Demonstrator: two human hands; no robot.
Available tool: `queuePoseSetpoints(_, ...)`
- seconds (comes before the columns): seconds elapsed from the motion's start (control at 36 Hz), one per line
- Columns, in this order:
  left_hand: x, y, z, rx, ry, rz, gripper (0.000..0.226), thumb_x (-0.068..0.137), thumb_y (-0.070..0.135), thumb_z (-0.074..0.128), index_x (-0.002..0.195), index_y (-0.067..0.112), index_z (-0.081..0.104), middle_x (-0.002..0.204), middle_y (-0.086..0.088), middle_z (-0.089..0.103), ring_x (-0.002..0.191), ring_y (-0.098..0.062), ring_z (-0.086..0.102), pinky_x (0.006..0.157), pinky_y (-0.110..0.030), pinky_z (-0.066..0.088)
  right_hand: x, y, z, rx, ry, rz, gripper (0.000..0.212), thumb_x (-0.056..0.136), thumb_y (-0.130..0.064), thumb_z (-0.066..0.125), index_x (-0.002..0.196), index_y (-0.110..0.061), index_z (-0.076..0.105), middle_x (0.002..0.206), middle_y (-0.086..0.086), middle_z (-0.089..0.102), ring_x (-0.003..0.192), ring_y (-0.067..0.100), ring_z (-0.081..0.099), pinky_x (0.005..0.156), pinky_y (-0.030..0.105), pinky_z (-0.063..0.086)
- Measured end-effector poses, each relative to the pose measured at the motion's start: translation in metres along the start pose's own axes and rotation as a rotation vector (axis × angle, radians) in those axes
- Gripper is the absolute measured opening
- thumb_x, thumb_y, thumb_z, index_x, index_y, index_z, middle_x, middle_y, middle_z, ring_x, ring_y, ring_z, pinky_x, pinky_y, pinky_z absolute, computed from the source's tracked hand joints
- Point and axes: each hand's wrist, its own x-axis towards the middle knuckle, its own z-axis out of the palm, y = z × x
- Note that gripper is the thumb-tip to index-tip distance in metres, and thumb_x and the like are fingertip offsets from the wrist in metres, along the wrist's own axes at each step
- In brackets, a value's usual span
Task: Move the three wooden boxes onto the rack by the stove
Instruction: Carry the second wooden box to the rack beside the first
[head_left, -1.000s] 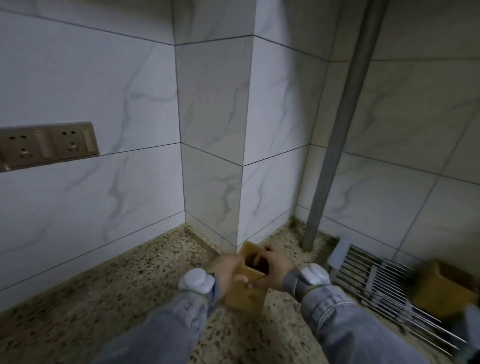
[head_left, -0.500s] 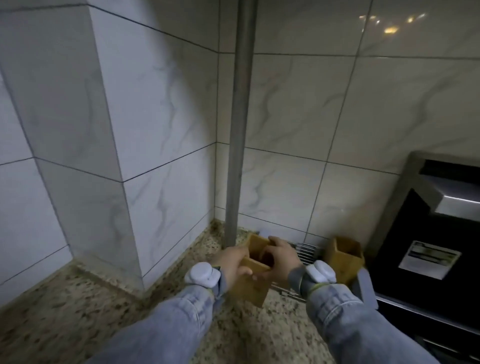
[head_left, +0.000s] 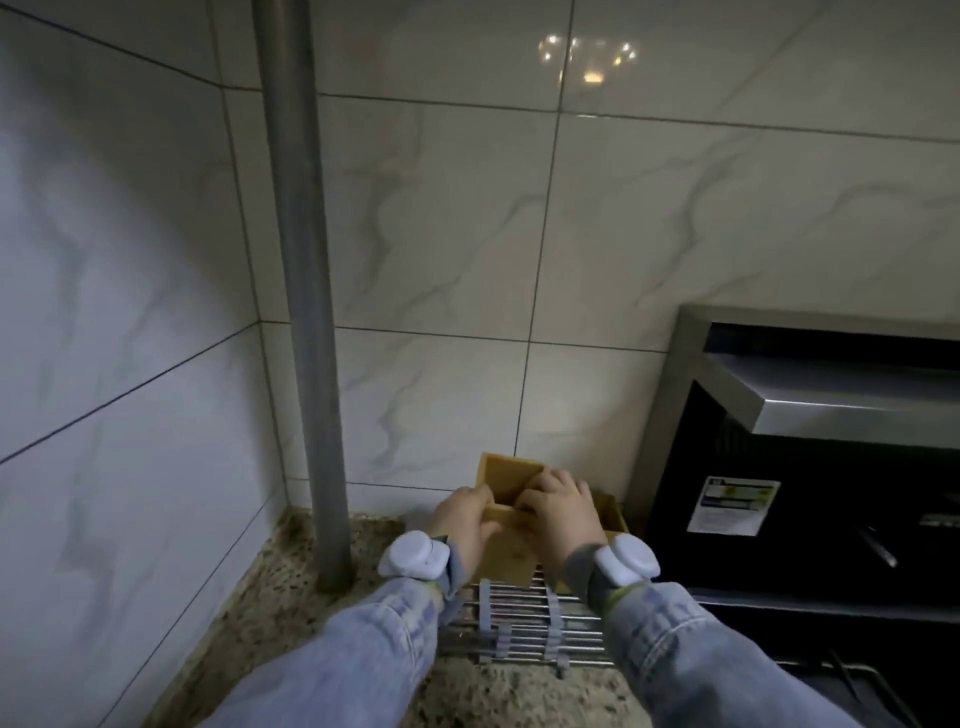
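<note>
Both hands clasped one wooden box (head_left: 506, 558) over the wire rack (head_left: 524, 618), the left hand (head_left: 465, 522) pinching its left wall and the right hand (head_left: 561, 512) its near rim. A second box (head_left: 613, 514) stood on the rack just right of it, beside the stove (head_left: 810, 467). The rack lay on the speckled bench (head_left: 291, 613), near the grey pipe (head_left: 306, 312).

Both forearms wear faded light-blue denim sleeves (head_left: 363, 660) with stitched cuffs. At each wrist a rounded white device (head_left: 413, 555) is strapped on over a grey band (head_left: 582, 569), and a thin yellow-green edge shows where band meets cuff. The left hand (head_left: 465, 519) and right hand (head_left: 563, 514) are bare, without gloves or rings.
</note>
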Motion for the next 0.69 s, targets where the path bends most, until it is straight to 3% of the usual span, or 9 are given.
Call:
queuePoseSetpoints(0.19,0.044,0.0,0.033,-0.017,-0.035,-0.023,0.015,0.095,0.016,0.046,0.106,0.008,0.054,0.115,-0.01,0.058,0.105,-0.028,0.058,0.089,-0.036,0.045,0.016,0.018,0.017,-0.035,-0.024,0.11,0.033,0.093,-0.024,0.051,0.125,-0.022,0.058,0.13,0.001,0.056,0.126,0.026,0.039,0.102,0.037,0.031)
queuePoseSetpoints(0.28,0.061,-0.004,0.056,-0.096,-0.058,-0.116,0.022,0.099,0.013,0.042,0.077,0.007,0.045,0.083,-0.006,0.047,0.091,-0.02,0.049,0.081,-0.029,0.035,0.024,0.026,0.024,-0.032,-0.06,0.131,0.032,0.096,-0.022,0.045,0.125,-0.023,0.06,0.13,0.002,0.058,0.125,0.026,0.04,0.101,0.037,0.031)
queuePoseSetpoints(0.33,0.071,-0.008,0.072,-0.134,-0.07,-0.119,0.031,0.1,0.012,0.041,0.07,0.017,0.036,0.076,0.003,0.039,0.09,-0.015,0.04,0.079,-0.026,0.032,0.032,0.035,0.03,-0.03,-0.109,0.131,0.034,0.096,-0.023,0.043,0.126,-0.021,0.06,0.131,0.003,0.058,0.125,0.027,0.04,0.101,0.036,0.031)
queuePoseSetpoints(0.39,0.072,-0.011,0.081,-0.123,-0.064,-0.075,0.018,0.1,0.013,0.04,0.083,0.015,0.045,0.089,-0.006,0.05,0.087,-0.017,0.046,0.082,-0.033,0.041,0.039,0.041,0.036,-0.028,-0.153,0.129,0.034,0.096,-0.023,0.043,0.125,-0.02,0.061,0.132,0.004,0.058,0.125,0.028,0.04,0.101,0.036,0.032)
queuePoseSetpoints(0.47,0.077,-0.018,0.098,-0.133,-0.056,-0.109,0.022,0.1,0.017,0.036,0.099,0.004,0.053,0.104,-0.016,0.058,0.091,-0.025,0.055,0.088,-0.037,0.046,0.049,0.05,0.05,-0.028,-0.192,0.12,0.035,0.096,-0.019,0.043,0.125,-0.02,0.061,0.132,0.005,0.058,0.125,0.029,0.041,0.102,0.037,0.032)
queuePoseSetpoints(0.53,0.08,-0.021,0.105,-0.121,-0.098,-0.116,0.023,0.1,0.016,0.04,0.113,0.003,0.054,0.119,-0.017,0.059,0.094,-0.018,0.051,0.088,-0.023,0.047,0.053,0.053,0.06,-0.027,-0.215,0.121,0.034,0.096,-0.018,0.044,0.125,-0.02,0.061,0.132,0.005,0.058,0.124,0.028,0.041,0.103,0.038,0.032)
queuePoseSetpoints(0.58,0.085,-0.021,0.112,-0.121,-0.122,-0.103,0.029,0.1,0.008,0.039,0.125,-0.004,0.05,0.13,-0.024,0.053,0.099,-0.02,0.049,0.074,-0.006,0.04,0.057,0.059,0.071,-0.027,-0.224,0.117,0.033,0.094,-0.019,0.047,0.124,-0.022,0.061,0.132,0.004,0.058,0.123,0.027,0.043,0.103,0.038,0.032)
queuePoseSetpoints(0.64,0.085,-0.022,0.113,-0.148,-0.14,-0.144,0.025,0.099,0.011,0.04,0.121,0.003,0.05,0.127,-0.019,0.053,0.105,-0.026,0.055,0.085,-0.018,0.045,0.058,0.062,0.077,-0.028,-0.232,0.111,0.034,0.093,-0.019,0.05,0.124,-0.023,0.061,0.131,0.003,0.059,0.122,0.026,0.044,0.103,0.038,0.032)
queuePoseSetpoints(0.69,0.089,-0.025,0.118,-0.144,-0.13,-0.182,0.02,0.097,0.017,0.042,0.114,0.009,0.051,0.119,-0.012,0.055,0.099,-0.021,0.055,0.094,-0.034,0.048,0.063,0.067,0.083,-0.023,-0.248,0.104,0.033,0.093,-0.019,0.05,0.124,-0.023,0.061,0.131,0.003,0.059,0.122,0.026,0.044,0.104,0.039,0.032)
